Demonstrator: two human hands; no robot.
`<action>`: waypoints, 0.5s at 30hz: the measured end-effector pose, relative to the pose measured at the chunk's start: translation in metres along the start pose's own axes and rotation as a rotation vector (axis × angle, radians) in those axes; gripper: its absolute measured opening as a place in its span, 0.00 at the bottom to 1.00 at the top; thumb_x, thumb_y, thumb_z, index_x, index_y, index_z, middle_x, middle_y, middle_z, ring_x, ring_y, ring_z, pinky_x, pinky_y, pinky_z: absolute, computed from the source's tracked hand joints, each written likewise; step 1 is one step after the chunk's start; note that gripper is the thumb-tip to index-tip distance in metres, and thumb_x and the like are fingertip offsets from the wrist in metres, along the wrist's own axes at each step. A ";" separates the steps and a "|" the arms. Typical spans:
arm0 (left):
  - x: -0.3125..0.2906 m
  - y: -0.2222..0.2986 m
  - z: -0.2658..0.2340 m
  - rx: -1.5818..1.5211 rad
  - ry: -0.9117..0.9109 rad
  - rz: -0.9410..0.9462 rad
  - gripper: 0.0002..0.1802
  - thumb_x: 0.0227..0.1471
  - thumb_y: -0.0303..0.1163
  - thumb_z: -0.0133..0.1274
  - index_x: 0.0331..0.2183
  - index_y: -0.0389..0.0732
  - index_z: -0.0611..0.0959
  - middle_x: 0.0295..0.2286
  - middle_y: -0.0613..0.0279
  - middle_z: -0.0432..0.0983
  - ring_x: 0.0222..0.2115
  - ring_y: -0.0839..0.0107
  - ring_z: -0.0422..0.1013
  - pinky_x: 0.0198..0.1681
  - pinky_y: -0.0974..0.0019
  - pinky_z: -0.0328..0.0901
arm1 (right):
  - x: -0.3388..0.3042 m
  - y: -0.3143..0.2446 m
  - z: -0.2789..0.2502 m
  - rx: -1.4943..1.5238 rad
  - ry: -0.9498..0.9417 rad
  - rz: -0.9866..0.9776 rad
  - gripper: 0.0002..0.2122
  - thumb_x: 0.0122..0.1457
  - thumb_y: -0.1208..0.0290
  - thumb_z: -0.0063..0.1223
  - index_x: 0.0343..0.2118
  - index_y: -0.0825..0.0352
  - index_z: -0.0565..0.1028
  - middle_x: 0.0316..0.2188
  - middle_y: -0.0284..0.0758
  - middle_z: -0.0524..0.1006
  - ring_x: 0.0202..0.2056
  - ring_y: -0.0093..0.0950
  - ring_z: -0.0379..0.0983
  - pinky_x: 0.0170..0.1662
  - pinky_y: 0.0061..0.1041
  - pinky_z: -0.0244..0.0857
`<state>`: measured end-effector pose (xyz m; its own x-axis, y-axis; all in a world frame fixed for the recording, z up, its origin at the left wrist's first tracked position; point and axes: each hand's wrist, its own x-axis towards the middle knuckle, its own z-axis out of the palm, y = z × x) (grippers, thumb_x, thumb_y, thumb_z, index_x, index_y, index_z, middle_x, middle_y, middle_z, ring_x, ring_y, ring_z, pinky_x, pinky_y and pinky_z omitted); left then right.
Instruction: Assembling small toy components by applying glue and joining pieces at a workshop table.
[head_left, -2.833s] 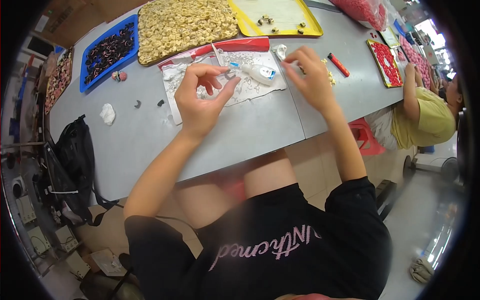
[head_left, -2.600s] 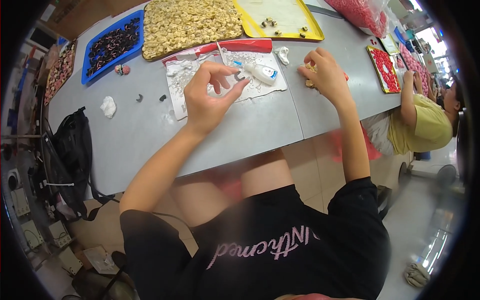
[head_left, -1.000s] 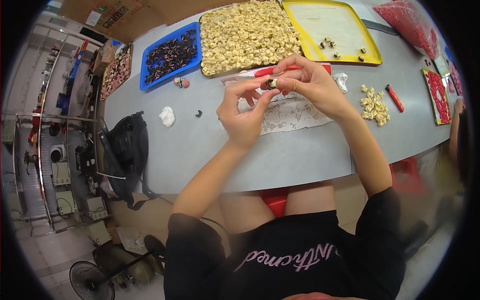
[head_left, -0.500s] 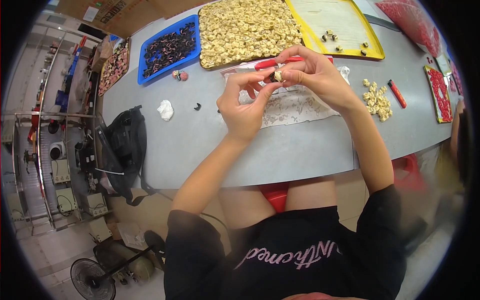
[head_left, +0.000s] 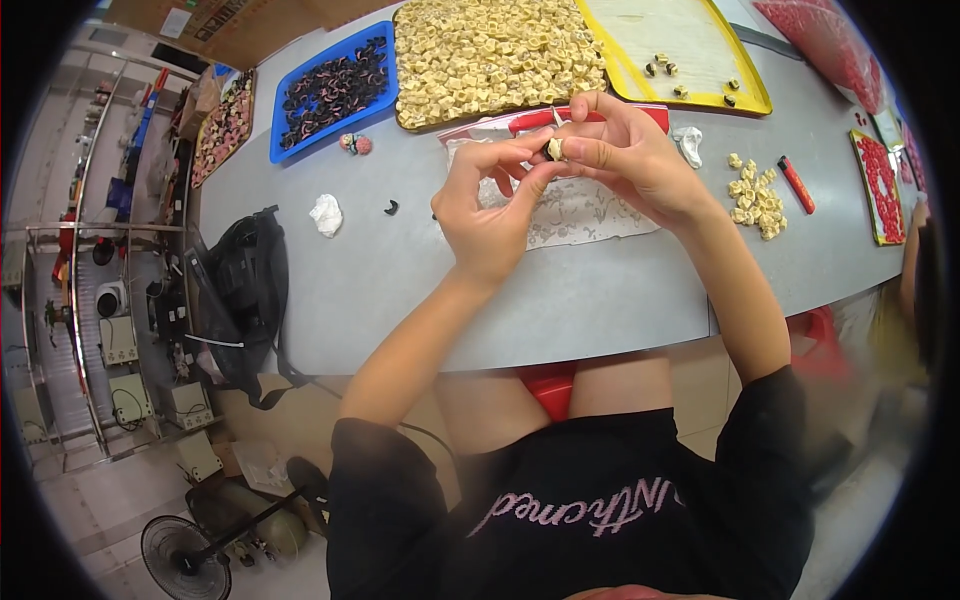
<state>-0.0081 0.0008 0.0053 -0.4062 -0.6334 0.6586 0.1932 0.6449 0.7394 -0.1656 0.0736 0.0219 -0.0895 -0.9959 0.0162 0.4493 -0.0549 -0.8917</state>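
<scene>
Head view: I see the left hand [head_left: 490, 215] and right hand [head_left: 645, 165] with fingers pinching one black-and-cream piece [head_left: 554, 150] above the white sheet [head_left: 590, 228]. Whether its parts are joined, I can't tell. At two o'clock from it, a few two-tone pieces [head_left: 681, 91] look done on the yellow tray [head_left: 660, 25]. Plenty seems left: a loose cream pile [head_left: 757, 198] on the counter [head_left: 600, 310] towards four, packed cream pieces [head_left: 500, 60] at eleven, black crescents [head_left: 335, 90] towards ten.

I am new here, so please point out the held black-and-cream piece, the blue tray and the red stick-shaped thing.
Black-and-cream piece [head_left: 556, 150]: head view, on its cream part.
Blue tray [head_left: 280, 151]: head view, on its lower-left rim.
Red stick-shaped thing [head_left: 795, 184]: head view, middle of its body.
</scene>
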 end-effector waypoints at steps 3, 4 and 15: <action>0.000 -0.001 0.000 -0.004 -0.008 0.051 0.16 0.42 0.20 0.62 0.31 0.38 0.70 0.34 0.50 0.78 0.26 0.80 0.70 0.26 0.79 0.63 | -0.001 -0.002 0.001 0.013 -0.010 -0.010 0.17 0.53 0.71 0.59 0.39 0.67 0.62 0.33 0.37 0.77 0.38 0.21 0.73 0.45 0.22 0.66; 0.000 0.000 0.000 -0.004 -0.008 0.050 0.16 0.42 0.20 0.62 0.31 0.38 0.70 0.34 0.50 0.78 0.26 0.80 0.70 0.26 0.79 0.63 | -0.001 -0.003 0.004 0.016 -0.008 -0.020 0.17 0.53 0.72 0.59 0.39 0.67 0.62 0.33 0.38 0.77 0.38 0.22 0.73 0.45 0.23 0.66; -0.013 0.018 0.005 -0.112 -0.028 0.294 0.23 0.36 0.20 0.65 0.35 0.40 0.71 0.34 0.53 0.78 0.26 0.73 0.73 0.23 0.75 0.65 | -0.013 -0.023 0.006 -0.006 -0.301 -0.026 0.24 0.45 0.77 0.63 0.36 0.62 0.56 0.29 0.38 0.74 0.35 0.25 0.71 0.38 0.20 0.64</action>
<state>-0.0040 0.0227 0.0089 -0.3427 -0.4138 0.8434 0.4029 0.7463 0.5299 -0.1692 0.0869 0.0446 0.1668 -0.9709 0.1718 0.4450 -0.0814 -0.8918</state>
